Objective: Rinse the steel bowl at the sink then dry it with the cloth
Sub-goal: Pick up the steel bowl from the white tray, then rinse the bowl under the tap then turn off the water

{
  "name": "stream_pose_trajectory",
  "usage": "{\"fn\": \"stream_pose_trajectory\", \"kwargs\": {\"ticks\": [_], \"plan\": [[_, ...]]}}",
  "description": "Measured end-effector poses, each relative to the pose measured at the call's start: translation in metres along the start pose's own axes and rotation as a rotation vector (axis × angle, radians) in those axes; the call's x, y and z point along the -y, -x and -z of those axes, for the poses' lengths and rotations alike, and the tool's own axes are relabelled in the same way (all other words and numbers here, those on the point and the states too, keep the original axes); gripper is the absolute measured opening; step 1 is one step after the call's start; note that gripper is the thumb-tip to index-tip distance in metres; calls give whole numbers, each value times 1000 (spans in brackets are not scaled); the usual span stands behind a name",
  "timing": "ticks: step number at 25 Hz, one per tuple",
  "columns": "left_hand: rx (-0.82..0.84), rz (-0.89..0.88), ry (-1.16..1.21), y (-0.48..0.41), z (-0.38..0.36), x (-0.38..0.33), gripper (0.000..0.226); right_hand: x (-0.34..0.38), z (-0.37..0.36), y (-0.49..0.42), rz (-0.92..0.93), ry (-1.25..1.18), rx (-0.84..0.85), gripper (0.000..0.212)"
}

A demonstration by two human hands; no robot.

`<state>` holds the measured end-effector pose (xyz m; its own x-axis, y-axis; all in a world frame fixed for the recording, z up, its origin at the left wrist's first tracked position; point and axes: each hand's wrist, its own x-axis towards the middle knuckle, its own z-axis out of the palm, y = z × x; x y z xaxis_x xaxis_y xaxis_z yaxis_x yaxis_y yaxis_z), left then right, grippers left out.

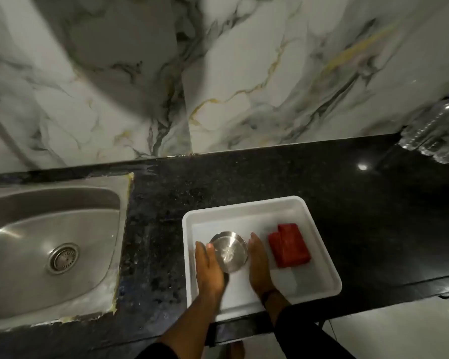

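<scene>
A small steel bowl [230, 251] sits in a white tray [322, 257] on the black counter. My left hand [208, 270] lies against the bowl's left side, thumb on its rim. My right hand [259, 264] is flat along its right side, fingers extended. Whether the bowl is lifted off the tray I cannot tell. A folded red cloth [289, 245] lies in the tray to the right of the bowl, untouched. The steel sink [47, 244] with its drain is set in the counter at the left.
A marble wall rises behind the black counter [244, 174]. A clear plastic bottle [437, 133] stands at the far right by the wall. A pipe [0, 125] runs down the wall above the sink. Pale floor tiles show past the counter's front edge.
</scene>
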<state>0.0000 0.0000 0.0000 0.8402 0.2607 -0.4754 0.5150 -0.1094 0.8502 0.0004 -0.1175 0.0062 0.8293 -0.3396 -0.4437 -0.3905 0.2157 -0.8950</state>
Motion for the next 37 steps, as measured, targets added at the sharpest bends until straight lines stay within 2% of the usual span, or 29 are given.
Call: {"fn": "stream_pose_trajectory", "kwargs": {"ticks": [1, 4, 5, 7, 9, 12, 16, 20, 24, 27, 29, 34, 37], "plan": [[-47, 33, 83, -2, -6, 1, 62, -1, -3, -2, -28, -107, 21, 33], [-87, 137, 342, -3, -19, 2, 57, 0, -3, -7, -24, -32, 60, 38], [-107, 159, 392, -6, -20, 0, 57, 4, -5, -4, -54, -92, 59, 42], [-138, 195, 448, -9, -20, -8, 56, 9, -5, -2, -84, -106, 58, 68], [-131, 205, 485, -10, -18, -15, 61, 7, -2, -1, -40, -60, 86, 91], [-99, 214, 510, -7, -17, -17, 67, 12, 2, 1, -60, -95, 91, 86], [-101, 163, 488, -4, -6, -26, 62, 29, 1, 6, -69, -89, 85, 75], [-195, -7, 436, 0, 23, -48, 57, 59, -24, 18, -54, -102, 278, 75], [-202, -91, 528, -3, 76, -66, 50, 87, -72, 31, -43, -66, 385, 77], [-253, -119, 565, -10, 126, -72, 31, 97, -114, 38, -29, -22, 505, 92], [-258, -146, 620, -13, 161, -74, 28, 96, -149, 44, -22, 18, 563, 98], [-357, -161, 609, -33, 244, -67, 30, 73, -234, 59, 20, 62, 622, 88], [-373, -151, 650, -58, 294, -61, 32, 50, -295, 63, 18, 57, 562, 69]]}}
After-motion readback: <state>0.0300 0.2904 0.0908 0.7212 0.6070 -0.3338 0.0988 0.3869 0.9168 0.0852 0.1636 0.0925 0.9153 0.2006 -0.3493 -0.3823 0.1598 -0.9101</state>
